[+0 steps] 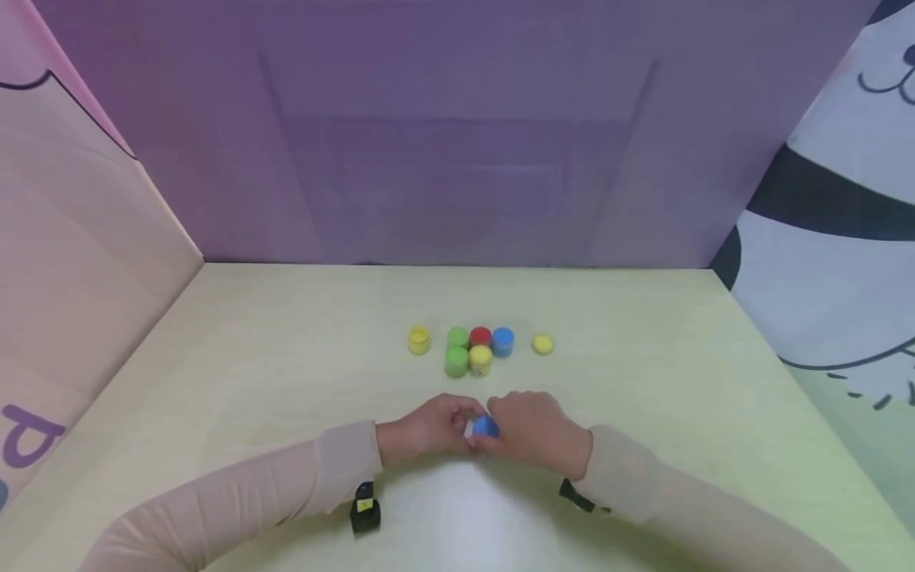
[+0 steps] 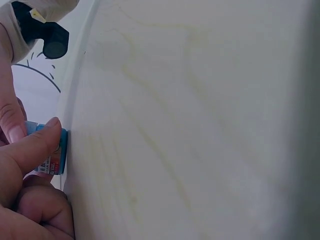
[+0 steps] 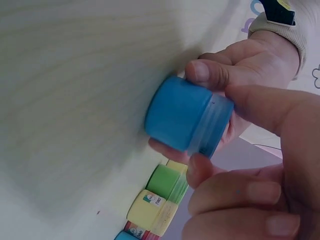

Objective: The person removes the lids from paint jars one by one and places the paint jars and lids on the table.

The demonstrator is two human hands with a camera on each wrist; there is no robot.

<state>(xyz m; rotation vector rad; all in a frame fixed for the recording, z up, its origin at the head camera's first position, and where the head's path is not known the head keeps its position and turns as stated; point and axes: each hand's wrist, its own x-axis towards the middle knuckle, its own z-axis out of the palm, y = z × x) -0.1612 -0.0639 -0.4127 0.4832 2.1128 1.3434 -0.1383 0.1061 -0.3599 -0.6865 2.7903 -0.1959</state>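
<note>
Between both hands, low in the middle of the head view, is a small blue tub (image 1: 486, 427), tilted on its side. My left hand (image 1: 436, 425) grips its body, thumb on one side, as the right wrist view also shows. The fingers of my right hand (image 1: 536, 429) pinch its capped end, where a paler translucent rim (image 3: 216, 122) shows. A printed label (image 2: 50, 162) is visible on the tub in the left wrist view. Whether the lid is loose cannot be told.
Beyond the hands, a cluster holds two green tubs (image 1: 457, 362), a red tub (image 1: 480, 337), another blue tub (image 1: 503, 342) and a yellow tub (image 1: 480, 361). A yellow tub (image 1: 418, 341), seemingly lidless, stands left; a yellow lid (image 1: 542, 344) lies right. A purple wall (image 1: 457, 199) backs the table.
</note>
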